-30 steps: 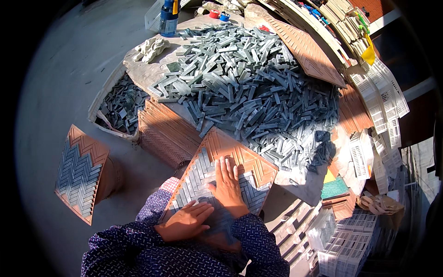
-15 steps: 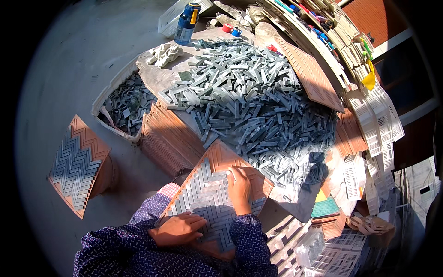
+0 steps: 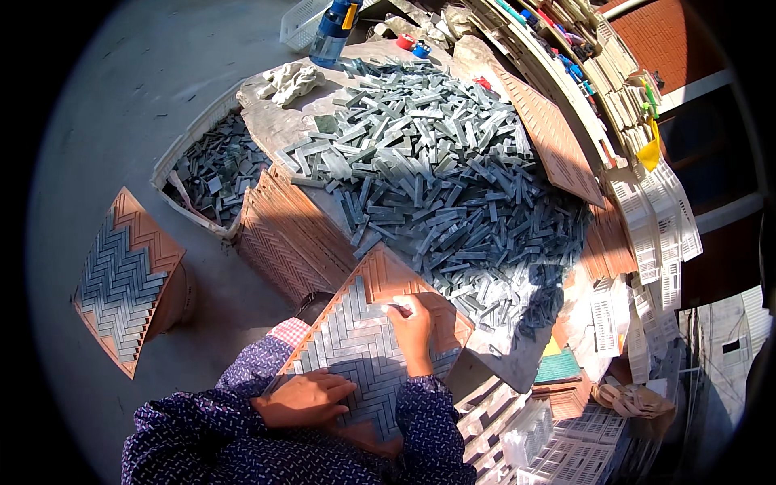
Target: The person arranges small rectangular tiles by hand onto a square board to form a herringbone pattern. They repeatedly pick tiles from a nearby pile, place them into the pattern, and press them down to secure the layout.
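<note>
A terracotta-coloured mould tray with a herringbone relief lies tilted in front of me. Grey stone strips fill much of it in a zigzag pattern, while grooves at its far corner and right side are bare. My left hand rests flat on the laid strips near the tray's lower left edge, fingers stretched out. At the upper border of the laid strips, my right hand is closed, thumb and fingertips pinched together. Whatever lies between those fingertips is too small to make out.
Beyond the tray, a large heap of loose strips covers the table. At left are a tub of dark pieces, stacked moulds and another part-filled mould on a round support. A blue bottle stands behind; white crates line the right.
My right hand has shifted slightly down and left, its fingers drawn into a pinch at the edge of the laid strips. My left hand stays flat on the strips. The whole view has shifted slightly.
</note>
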The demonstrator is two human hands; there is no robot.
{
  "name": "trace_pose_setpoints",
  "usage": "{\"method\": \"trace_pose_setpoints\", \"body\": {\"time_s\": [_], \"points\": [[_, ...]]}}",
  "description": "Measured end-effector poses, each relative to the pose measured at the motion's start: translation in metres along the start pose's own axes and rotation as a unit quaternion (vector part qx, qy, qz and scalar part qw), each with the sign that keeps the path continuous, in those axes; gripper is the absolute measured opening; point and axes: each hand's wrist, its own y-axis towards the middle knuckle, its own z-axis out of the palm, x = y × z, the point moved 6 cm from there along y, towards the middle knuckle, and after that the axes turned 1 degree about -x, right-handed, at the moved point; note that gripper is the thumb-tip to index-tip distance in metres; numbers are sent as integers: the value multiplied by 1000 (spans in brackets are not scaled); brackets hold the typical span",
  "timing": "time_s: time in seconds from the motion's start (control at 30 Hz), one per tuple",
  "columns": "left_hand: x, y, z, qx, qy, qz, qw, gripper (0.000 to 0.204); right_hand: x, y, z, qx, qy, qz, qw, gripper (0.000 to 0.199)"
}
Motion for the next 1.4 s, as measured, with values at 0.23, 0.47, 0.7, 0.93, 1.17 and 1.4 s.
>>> {"method": "trace_pose_setpoints", "body": {"time_s": [0.23, 0.47, 0.7, 0.93, 1.17, 1.4], "points": [[1, -3, 1, 5, -4, -1, 1000, 42, 8, 8, -1, 8, -70, 13, 997, 22], [4, -10, -2, -8, 5, -3, 1000, 43, 31, 22, -7, 97, -103, -121, 982, 14], [3, -7, -1, 4, -2, 0, 1000, 43, 33, 23, -3, 105, -182, -95, 973, 15], [3, -6, -5, -21, -6, -2, 1000, 41, -6, 7, -28, 78, -63, 42, 994, 18], [2, -3, -1, -15, -3, 1, 1000, 40, -1, -8, -9, 40, -130, 21, 991, 18], [1, -4, -3, -26, 1, 6, 1000, 38, 6, -10, -18, 21, -174, 41, 984, 17]]}}
